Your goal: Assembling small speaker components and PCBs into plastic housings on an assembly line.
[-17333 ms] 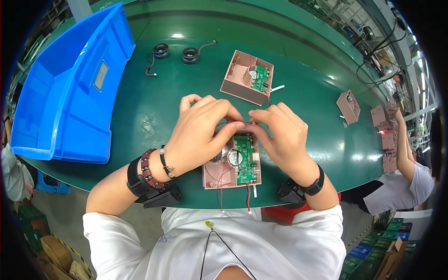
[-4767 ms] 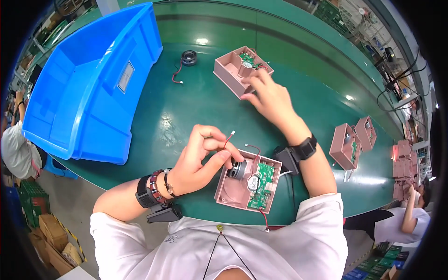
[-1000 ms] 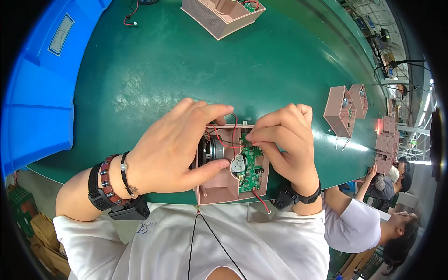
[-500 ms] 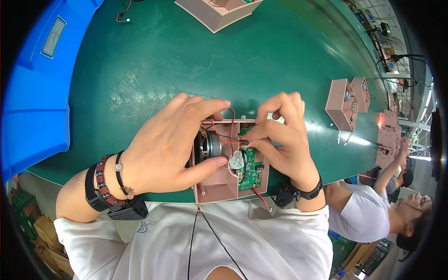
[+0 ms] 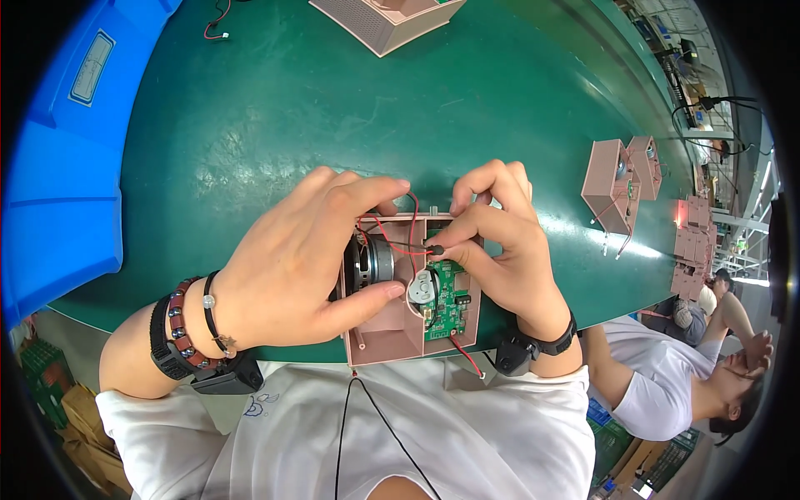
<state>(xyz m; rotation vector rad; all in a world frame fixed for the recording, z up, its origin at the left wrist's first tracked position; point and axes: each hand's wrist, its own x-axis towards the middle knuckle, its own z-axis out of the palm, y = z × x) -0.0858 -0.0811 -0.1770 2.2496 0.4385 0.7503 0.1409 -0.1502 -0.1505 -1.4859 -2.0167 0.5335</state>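
Observation:
In front of me at the table's near edge lies an open pink speaker housing (image 5: 390,343). My left hand (image 5: 287,262) grips its left side, thumb inside by the round speaker driver (image 5: 380,260) and fingers over the far wall. Inside the right half are a green circuit board (image 5: 451,315) and a round grey part (image 5: 422,287). Thumb and forefinger of my right hand (image 5: 508,246) pinch a small black round piece (image 5: 437,250) at the end of red and black wires (image 5: 403,247), above the board. A short red-black lead (image 5: 468,357) hangs over the near wall.
A blue bin (image 5: 62,192) stands on the left. Other pink housings lie at the far edge (image 5: 383,32) and on the right (image 5: 612,187). A loose wire (image 5: 218,35) rests at the far left. A co-worker (image 5: 650,379) sits at right, near stacked pink housings (image 5: 690,250).
My right fingers have shifted slightly, the forefinger and thumb still pinching the black piece. My left hand keeps its hold. The co-worker at right has raised a hand to the head.

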